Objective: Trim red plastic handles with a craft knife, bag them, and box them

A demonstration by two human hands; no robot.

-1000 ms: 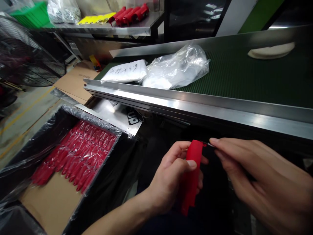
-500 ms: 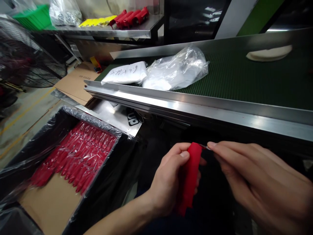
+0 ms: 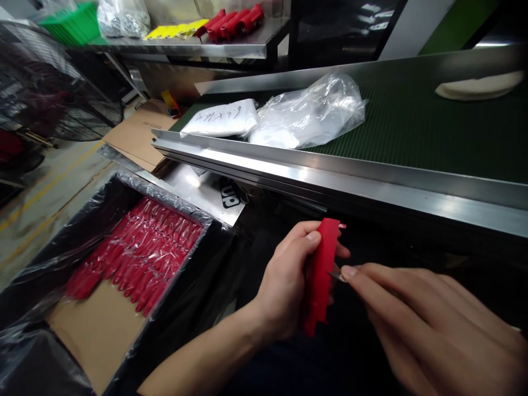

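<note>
My left hand [image 3: 289,275] is wrapped round a long red plastic part [image 3: 324,258], its thumb on the near face and fingertips behind. The part stands steeply tilted, top end up. At its top right corner a tiny reddish bit [image 3: 342,226] sticks out. My right hand [image 3: 424,308] pinches a small thin metal blade [image 3: 337,275] between thumb and fingers. The blade's tip touches, or lies very close to, the right edge of the red part, around mid-length. Most of the blade is hidden by the fingers.
A box lined with black plastic [image 3: 173,308] holds rows of bagged red parts [image 3: 152,242] at the left. Ahead runs a green conveyor belt [image 3: 404,132] with a metal rail, carrying plastic bags [image 3: 313,115] and a pale curved object [image 3: 478,86]. More red parts [image 3: 235,25] lie on a shelf behind.
The blade in my right hand has moved from the red part's top corner down along its right edge. My left hand keeps its hold. The camera view has shifted slightly.
</note>
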